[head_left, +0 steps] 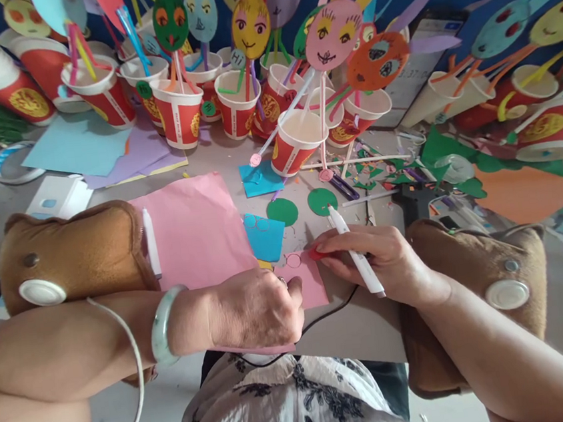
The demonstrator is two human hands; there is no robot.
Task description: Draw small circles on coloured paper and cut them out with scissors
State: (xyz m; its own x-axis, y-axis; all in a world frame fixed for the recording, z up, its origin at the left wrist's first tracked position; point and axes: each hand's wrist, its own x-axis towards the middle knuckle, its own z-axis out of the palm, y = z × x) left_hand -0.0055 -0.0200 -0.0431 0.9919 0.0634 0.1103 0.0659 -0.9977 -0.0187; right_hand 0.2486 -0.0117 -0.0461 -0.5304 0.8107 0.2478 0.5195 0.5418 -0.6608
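Head view: the right hand is closed around a slim white marker pen. The left hand is curled on a small pink paper piece; whether its fingers pinch anything is hard to tell. That piece has a small drawn ring. Past it, a small blue paper square has rings too. Two flat green paper circles lie cut out but blank, so they seem unfinished. Across the table, red paper cups with bright paper faces look done.
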